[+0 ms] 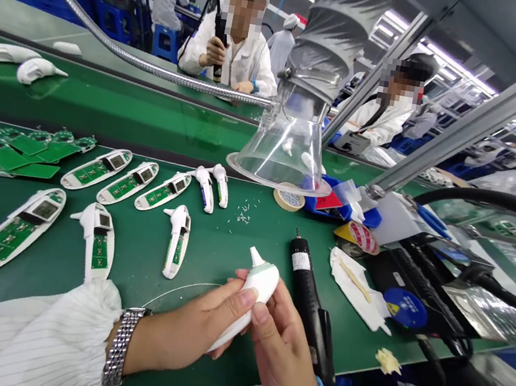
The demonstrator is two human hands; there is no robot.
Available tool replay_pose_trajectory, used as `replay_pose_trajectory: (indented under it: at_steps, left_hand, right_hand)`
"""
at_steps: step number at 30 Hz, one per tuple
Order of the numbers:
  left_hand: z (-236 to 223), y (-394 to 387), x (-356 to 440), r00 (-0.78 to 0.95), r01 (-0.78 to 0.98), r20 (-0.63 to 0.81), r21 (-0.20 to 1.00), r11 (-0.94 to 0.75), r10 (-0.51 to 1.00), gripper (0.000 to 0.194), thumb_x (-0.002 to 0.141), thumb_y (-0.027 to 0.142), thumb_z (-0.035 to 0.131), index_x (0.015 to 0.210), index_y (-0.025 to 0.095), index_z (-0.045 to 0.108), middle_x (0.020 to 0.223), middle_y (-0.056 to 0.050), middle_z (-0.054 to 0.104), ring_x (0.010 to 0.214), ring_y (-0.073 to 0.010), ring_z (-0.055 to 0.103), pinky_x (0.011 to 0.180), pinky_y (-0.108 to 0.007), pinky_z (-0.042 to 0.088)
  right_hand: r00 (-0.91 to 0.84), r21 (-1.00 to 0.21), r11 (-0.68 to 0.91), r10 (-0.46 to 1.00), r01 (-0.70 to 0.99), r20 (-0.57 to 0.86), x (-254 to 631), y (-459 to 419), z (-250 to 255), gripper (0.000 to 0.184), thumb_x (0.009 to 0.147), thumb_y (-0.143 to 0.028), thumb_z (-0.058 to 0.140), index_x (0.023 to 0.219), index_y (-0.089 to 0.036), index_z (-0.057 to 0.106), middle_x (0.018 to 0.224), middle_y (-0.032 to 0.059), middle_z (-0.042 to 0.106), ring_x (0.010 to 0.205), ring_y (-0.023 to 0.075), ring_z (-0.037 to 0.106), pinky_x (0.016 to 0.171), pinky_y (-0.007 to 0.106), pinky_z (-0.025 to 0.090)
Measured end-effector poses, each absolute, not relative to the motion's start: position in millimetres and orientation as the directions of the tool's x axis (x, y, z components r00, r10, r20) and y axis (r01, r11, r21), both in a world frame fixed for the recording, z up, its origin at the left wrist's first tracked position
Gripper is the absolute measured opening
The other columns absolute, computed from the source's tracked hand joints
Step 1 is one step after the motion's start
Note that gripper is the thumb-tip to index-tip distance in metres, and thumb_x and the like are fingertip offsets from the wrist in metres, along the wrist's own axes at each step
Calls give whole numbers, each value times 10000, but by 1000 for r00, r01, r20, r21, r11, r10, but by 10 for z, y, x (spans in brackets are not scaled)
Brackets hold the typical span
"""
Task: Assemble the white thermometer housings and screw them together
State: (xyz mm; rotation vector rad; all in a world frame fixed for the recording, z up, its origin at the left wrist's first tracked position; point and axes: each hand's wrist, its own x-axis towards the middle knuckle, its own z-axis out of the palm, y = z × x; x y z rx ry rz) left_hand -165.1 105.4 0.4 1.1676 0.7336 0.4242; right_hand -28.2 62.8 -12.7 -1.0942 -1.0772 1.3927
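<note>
A white ear thermometer [265, 281] with a pointed probe tip is held between my two hands above the green work surface. My left hand [200, 322] wraps its body from the left, thumb on top. From the right, my right hand [285, 337] grips the same thermometer, its thumb pressed near the left one. The tip points up and away from me; the lower end is partly hidden by my fingers. To the right of my hands lies a black electric screwdriver [307, 295]. An opened thermometer half [176, 242] with its circuit board showing lies left of them.
Several open shells with boards [96, 170] and a pile of green circuit boards [28, 152] lie at left. Small screws [244, 212] are scattered ahead, under a clear extraction hood [284, 158]. A tape roll [288, 198] and blue bin [368, 216] stand beyond. A co-worker [238, 36] sits opposite.
</note>
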Motion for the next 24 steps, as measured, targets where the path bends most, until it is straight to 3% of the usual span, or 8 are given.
replay_pose_trajectory:
  at_steps: [6, 10, 12, 14, 17, 19, 21, 24]
  left_hand:
    - [6, 1059, -1635, 669, 80, -343, 915, 394, 660, 528, 786, 705, 308, 769, 193, 434, 437, 80, 373, 391, -85, 322, 411, -226, 259]
    - [-23, 1108, -1628, 690, -69, -385, 809, 584, 613, 474, 781, 633, 466, 875, 168, 465, 557, 37, 516, 429, -85, 457, 435, -210, 336]
    - [-48, 1152, -1631, 679, -162, -381, 756, 634, 627, 383, 830, 521, 502, 910, 148, 482, 686, -9, 581, 528, -104, 554, 526, -235, 422]
    - [-80, 1200, -1631, 651, -263, -382, 697, 667, 656, 275, 866, 400, 516, 935, 134, 496, 800, -35, 590, 625, -121, 594, 608, -274, 478]
    - [-128, 1260, -1621, 624, -384, -374, 617, 687, 686, 193, 853, 268, 566, 972, 125, 511, 833, -27, 553, 704, -124, 584, 704, -327, 519]
    - [-146, 1287, -1615, 621, -409, -363, 606, 682, 695, 209, 822, 213, 613, 980, 116, 518, 803, -15, 534, 725, -119, 576, 766, -341, 518]
    - [-150, 1304, -1617, 608, -406, -361, 624, 668, 707, 274, 780, 185, 664, 996, 123, 506, 823, -12, 533, 770, -133, 597, 811, -351, 511]
    - [-152, 1317, -1631, 593, -357, -377, 669, 652, 711, 392, 771, 258, 682, 1069, 158, 448, 861, -24, 569, 727, -154, 635, 722, -327, 525]
  right_hand:
    - [-33, -986, -86, 996, -141, -82, -330, 674, -114, 465, 892, -469, 528, 1276, -229, 421, 1282, 92, 517, 1158, 259, 497, 962, 433, 460]
    - [-127, -972, 32, 992, 233, 2, 81, 675, 36, 460, 924, -445, 480, 1327, -247, 381, 1259, 84, 534, 1116, 220, 536, 928, 371, 490]
    - [-88, -789, 179, 983, 588, 158, 423, 680, 105, 357, 939, -376, 467, 1282, -279, 441, 1169, 60, 589, 1059, 209, 569, 924, 377, 490]
    - [-189, -469, 320, 933, 823, 305, 751, 705, 140, 292, 931, -297, 471, 1221, -274, 495, 1117, 67, 602, 1024, 234, 577, 877, 411, 514]
    - [-498, 15, 510, 833, 860, 242, 1055, 781, 116, 485, 862, -28, 321, 1270, -241, 473, 1164, 113, 568, 1017, 271, 572, 784, 460, 549]
    - [-642, 228, 608, 756, 761, 125, 1115, 847, 63, 672, 751, 89, 263, 1306, -240, 449, 1257, 121, 516, 1094, 288, 536, 784, 471, 551]
    - [-746, 303, 705, 665, 641, 32, 1118, 915, 4, 647, 742, 97, 283, 1264, -224, 492, 1316, 125, 471, 1175, 303, 476, 824, 483, 535]
    - [-810, 270, 778, 586, 567, 15, 1125, 969, -42, 466, 821, 38, 310, 1123, -197, 575, 1297, 129, 491, 1200, 298, 451, 860, 473, 516]
